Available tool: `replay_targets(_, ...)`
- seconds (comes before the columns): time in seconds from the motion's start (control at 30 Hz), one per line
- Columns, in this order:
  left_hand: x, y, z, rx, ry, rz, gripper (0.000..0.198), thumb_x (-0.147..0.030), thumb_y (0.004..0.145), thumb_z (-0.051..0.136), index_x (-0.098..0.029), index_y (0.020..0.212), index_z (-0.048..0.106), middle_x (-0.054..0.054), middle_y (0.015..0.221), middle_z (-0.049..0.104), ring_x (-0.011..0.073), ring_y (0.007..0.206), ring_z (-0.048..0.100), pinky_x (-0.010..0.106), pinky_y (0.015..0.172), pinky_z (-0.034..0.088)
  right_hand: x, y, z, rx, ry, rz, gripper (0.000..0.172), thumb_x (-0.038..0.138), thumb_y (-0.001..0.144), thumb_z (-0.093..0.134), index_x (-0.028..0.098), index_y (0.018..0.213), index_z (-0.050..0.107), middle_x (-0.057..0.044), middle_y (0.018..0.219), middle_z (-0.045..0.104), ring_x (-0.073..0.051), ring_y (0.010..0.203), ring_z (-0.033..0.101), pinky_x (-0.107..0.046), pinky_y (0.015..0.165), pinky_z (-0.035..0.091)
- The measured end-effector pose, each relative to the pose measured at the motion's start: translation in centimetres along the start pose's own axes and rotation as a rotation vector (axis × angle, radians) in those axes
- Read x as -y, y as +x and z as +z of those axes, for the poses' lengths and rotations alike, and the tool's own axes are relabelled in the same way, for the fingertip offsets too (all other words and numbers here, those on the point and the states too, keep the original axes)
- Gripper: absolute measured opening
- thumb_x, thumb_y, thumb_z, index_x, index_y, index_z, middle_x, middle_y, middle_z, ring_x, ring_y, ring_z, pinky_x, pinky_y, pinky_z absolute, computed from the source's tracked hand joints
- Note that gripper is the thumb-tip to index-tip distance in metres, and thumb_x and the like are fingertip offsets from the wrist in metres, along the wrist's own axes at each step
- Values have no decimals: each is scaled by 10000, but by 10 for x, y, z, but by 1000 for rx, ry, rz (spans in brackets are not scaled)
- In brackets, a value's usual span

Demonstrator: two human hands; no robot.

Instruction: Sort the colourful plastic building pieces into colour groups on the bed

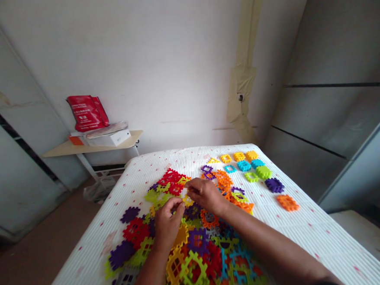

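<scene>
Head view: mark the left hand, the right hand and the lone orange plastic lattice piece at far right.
Left hand (167,222), head view, back of the hand.
Right hand (206,195), head view, back of the hand.
Orange plastic lattice piece (287,203), head view, its middle.

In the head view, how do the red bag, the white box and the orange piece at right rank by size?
Largest to smallest as they look:
1. Red bag
2. White box
3. Orange plastic piece

Bag and box look close, so that ranking is unsure.
</scene>
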State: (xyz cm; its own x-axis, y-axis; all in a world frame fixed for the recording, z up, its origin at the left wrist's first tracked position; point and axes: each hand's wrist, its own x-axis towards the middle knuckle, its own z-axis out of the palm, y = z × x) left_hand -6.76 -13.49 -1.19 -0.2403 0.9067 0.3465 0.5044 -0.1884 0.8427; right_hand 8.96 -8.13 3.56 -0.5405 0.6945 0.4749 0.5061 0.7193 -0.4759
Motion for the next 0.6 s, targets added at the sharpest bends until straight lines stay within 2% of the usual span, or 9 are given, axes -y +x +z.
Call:
replay_targets(0.13, -5, 0, -1, 33, 37, 13, 218, -399, 718, 550, -203, 738, 644, 4, 668, 659, 170, 619, 596, 275, 663, 474, 3, 0, 2, -38, 13, -108, 199, 110, 828, 484, 176, 942, 633, -64, 904, 668, -145, 865, 608, -247, 795, 454)
replay_targets(0.27, -6, 1, -1, 20, 8, -12, 203, -385, 698, 568, -197, 705, 644, 5, 651, 655, 170, 621, 593, 270, 652, 466, 3, -1, 1, -88, 120, -208, 277, 77, 837, 427, 180, 1021, 607, -77, 1000, 657, -141, 957, 593, -268, 847, 458)
replay_targets(0.37, -1, 3, -1, -20, -129, -116, 235, -403, 688, 591, -180, 733, 653, 11, 647, 651, 166, 615, 590, 260, 611, 463, 3, -2, -4, -118, 114, -182, 329, 57, 816, 423, 179, 1079, 579, -92, 1070, 629, -155, 1028, 565, -297, 875, 451)
replay_targets(0.47, 5, 5, -1, -93, -264, -207, 309, -439, 673, 617, -153, 783, 652, 20, 656, 649, 166, 632, 597, 254, 607, 465, 1, -3, -8, -133, 15, -85, 281, 112, 811, 491, 172, 1071, 579, -92, 1028, 628, -176, 983, 572, -313, 858, 455)
replay_targets(0.6, 6, 5, -1, -120, -291, -215, 334, -455, 676, 619, -140, 783, 649, 18, 651, 634, 159, 633, 589, 248, 611, 463, 1, -5, -5, -73, -102, -111, 313, 259, 814, 571, 171, 1115, 560, -107, 1081, 600, -199, 1024, 533, -328, 872, 439)
